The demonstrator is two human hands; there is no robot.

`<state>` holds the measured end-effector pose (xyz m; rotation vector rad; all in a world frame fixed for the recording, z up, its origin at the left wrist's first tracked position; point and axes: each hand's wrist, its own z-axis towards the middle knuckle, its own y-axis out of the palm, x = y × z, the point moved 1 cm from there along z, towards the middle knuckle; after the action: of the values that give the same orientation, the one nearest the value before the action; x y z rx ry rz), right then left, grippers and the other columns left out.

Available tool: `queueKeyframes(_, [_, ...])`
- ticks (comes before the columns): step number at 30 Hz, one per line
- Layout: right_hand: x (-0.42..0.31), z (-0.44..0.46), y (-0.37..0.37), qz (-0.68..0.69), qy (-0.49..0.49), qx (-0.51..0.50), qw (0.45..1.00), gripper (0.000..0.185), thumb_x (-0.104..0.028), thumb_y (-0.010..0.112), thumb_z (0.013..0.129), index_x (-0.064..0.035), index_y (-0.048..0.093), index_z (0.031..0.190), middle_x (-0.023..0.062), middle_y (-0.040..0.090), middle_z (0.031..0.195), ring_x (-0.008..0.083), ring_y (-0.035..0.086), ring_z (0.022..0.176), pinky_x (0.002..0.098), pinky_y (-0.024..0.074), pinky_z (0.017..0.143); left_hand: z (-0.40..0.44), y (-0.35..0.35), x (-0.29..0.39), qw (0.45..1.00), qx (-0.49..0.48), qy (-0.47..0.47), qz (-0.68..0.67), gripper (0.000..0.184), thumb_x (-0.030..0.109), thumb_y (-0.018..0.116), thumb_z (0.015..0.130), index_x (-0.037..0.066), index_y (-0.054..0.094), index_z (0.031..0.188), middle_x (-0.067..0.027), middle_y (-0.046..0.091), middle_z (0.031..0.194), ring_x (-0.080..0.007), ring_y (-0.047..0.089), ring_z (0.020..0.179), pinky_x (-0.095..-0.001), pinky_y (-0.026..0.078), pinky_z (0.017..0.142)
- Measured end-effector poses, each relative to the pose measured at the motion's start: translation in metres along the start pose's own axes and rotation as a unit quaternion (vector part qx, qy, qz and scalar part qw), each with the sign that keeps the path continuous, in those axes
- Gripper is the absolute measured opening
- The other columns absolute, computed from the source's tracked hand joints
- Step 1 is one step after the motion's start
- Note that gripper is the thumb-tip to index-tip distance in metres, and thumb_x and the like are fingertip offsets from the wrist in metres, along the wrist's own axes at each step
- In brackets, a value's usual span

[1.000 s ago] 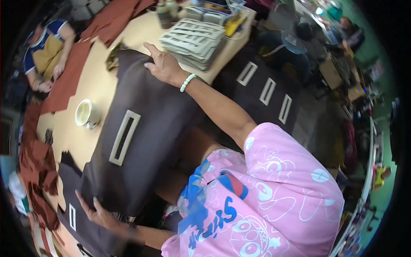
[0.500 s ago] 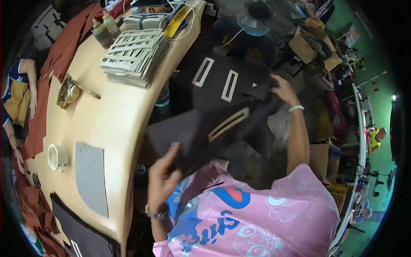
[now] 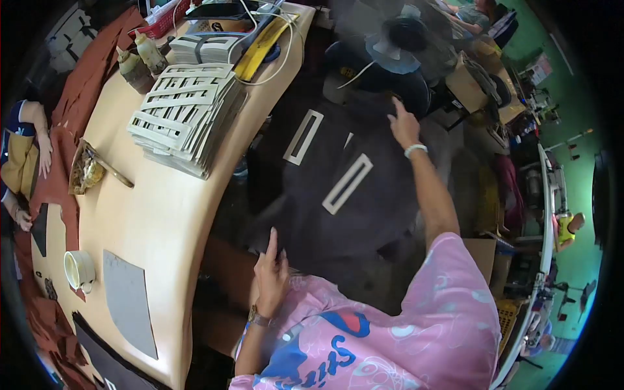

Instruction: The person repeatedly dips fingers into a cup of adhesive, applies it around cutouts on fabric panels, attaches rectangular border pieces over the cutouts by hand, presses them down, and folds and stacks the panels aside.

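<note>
Dark fabric panels [image 3: 325,224] are spread below table height in front of me. Two pale rectangular frame-shaped pieces show on them, an upper-left frame [image 3: 303,138] and a lower-right frame [image 3: 347,184]. Between these is a small white sliver [image 3: 349,140]. At the fabric's near left edge, my left hand [image 3: 270,274] has its fingers stretched out. My right hand [image 3: 405,127] is by the far right edge, index finger extended and thumb apart. Whether either hand touches the cloth I cannot tell.
On the table [image 3: 175,260] at left lie a stack of pale slotted pieces [image 3: 179,117], glue bottles [image 3: 135,70], a small tray with a brush [image 3: 88,169], a white cup [image 3: 79,270] and a grey sheet [image 3: 130,302]. A co-worker's hand [image 3: 44,155] rests on reddish-brown material. A fan [image 3: 403,36] stands ahead.
The raised, folded dark panel now lies flatter, and two frames show instead of three. My right hand has moved left and slightly up, its fingers off the panel's corner; my left hand is slightly lower.
</note>
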<state>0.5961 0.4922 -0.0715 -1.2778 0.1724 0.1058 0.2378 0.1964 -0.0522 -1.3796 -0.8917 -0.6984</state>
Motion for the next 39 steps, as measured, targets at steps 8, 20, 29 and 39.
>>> queueKeyframes(8, [-0.104, 0.087, 0.089, 0.036, -0.130, 0.103, 0.985, 0.053, -0.015, 0.063, 0.079, -0.0079, 0.045, 0.129, 0.0164, 0.064, 0.078, 0.0321, 0.061, 0.081, 0.0430, 0.0416, 0.076, 0.039, 0.013, -0.030, 0.981, 0.156, 0.094, 0.068, 0.054, -0.002, 0.052, 0.085, 0.002, 0.034, 0.137, -0.0240, 0.055, 0.074, -0.0370, 0.057, 0.065, -0.0382, 0.045, 0.062])
queueKeyframes(20, [-0.124, 0.115, 0.141, -0.050, -0.098, 0.043, 0.993, 0.068, -0.013, 0.059, 0.079, -0.0060, 0.028, 0.139, 0.0160, 0.065, 0.088, 0.0319, 0.060, 0.089, 0.0426, 0.0391, 0.081, 0.092, 0.022, -0.110, 0.983, 0.088, -0.090, 0.135, 0.065, 0.010, 0.056, 0.087, 0.011, 0.024, 0.143, -0.0188, 0.062, 0.087, -0.0214, 0.061, 0.062, -0.0324, 0.048, 0.062])
queueKeyframes(29, [-0.158, 0.050, 0.080, 0.119, -0.115, 0.123, 0.978, 0.079, -0.012, 0.069, 0.073, 0.0003, 0.025, 0.138, 0.0179, 0.050, 0.123, 0.0346, 0.044, 0.117, 0.0440, 0.0322, 0.098, 0.047, 0.008, -0.092, 0.989, -0.016, -0.099, -0.105, 0.072, 0.016, 0.062, 0.084, 0.008, 0.022, 0.144, -0.0200, 0.056, 0.119, -0.0216, 0.062, 0.090, -0.0280, 0.048, 0.078])
queueKeyframes(39, [-0.345, -0.126, -0.035, 0.435, -0.258, 0.184, 0.843, 0.074, -0.002, 0.061, 0.081, 0.0055, 0.016, 0.140, 0.0214, 0.040, 0.134, 0.0325, 0.035, 0.127, 0.0430, 0.0208, 0.109, -0.046, -0.122, -0.009, 0.949, 0.239, 0.193, 0.072, 0.040, -0.004, 0.062, 0.071, 0.003, 0.061, 0.111, -0.0138, 0.063, 0.109, -0.0271, 0.064, 0.084, -0.0324, 0.052, 0.070])
